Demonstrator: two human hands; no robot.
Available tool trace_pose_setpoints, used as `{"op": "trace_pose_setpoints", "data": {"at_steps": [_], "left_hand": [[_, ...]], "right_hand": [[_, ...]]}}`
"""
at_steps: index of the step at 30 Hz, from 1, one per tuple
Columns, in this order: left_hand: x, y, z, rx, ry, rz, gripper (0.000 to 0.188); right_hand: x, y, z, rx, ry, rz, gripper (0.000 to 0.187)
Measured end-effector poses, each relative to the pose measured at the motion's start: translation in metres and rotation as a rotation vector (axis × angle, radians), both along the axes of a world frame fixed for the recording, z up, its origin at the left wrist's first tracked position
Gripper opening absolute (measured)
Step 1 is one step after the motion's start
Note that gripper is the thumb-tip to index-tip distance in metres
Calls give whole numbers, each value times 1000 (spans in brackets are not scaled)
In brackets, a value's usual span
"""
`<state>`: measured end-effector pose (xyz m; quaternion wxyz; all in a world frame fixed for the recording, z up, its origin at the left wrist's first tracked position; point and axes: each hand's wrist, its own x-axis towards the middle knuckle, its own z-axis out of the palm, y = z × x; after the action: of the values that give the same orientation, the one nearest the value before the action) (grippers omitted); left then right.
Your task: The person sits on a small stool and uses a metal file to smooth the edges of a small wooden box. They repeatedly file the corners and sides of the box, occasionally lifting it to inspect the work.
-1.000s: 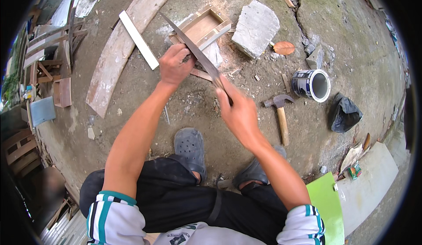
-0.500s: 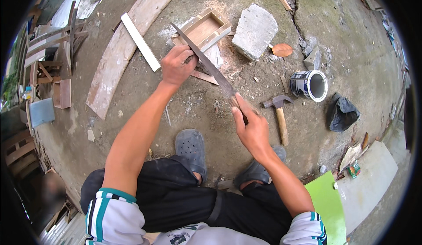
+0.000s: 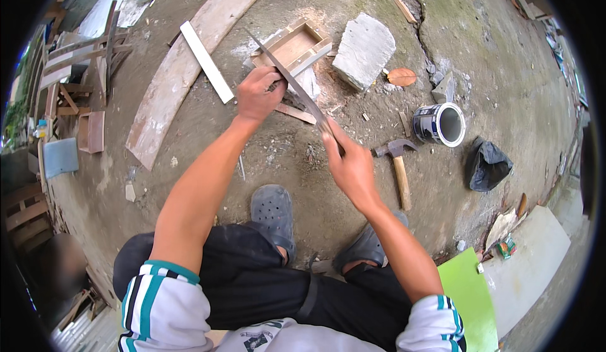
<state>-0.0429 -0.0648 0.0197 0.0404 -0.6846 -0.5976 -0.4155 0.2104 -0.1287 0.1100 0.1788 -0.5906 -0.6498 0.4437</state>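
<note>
My right hand (image 3: 352, 170) is wrapped around the handle of a handsaw (image 3: 304, 97), whose long blade slants away to the upper left. The blade passes over the near left end of a shallow wooden box (image 3: 314, 56), close beside my left fingers. With fingers curled, my left hand (image 3: 259, 93) grips that end of the box; the fingertips are partly hidden. Under the box lies a pale block (image 3: 308, 82), mostly covered. A thin wooden strip (image 3: 295, 113) rests on the ground by my left hand.
Right of the box sits a rough concrete slab (image 3: 364, 50). Farther right are a claw hammer (image 3: 400, 174), a paint can (image 3: 440, 125) and a black plastic bag (image 3: 488, 164). On the left, a white strip (image 3: 207, 63) crosses a long curved-looking board (image 3: 165, 93). Sawdust surrounds the box.
My right hand has pushed forward and to the left with the saw, bringing its handle closer to the box. My left hand keeps its grip. The whole view has shifted slightly.
</note>
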Motion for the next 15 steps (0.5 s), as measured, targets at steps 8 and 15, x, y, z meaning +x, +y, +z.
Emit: {"op": "trace_pose_setpoints", "data": {"at_steps": [8, 15], "left_hand": [[-3, -4, 0, -70, 6, 8, 14], [6, -10, 18, -262, 55, 79, 39]], "right_hand": [[33, 32, 4, -145, 130, -20, 51], [80, 80, 49, -26, 180, -118, 56]]}}
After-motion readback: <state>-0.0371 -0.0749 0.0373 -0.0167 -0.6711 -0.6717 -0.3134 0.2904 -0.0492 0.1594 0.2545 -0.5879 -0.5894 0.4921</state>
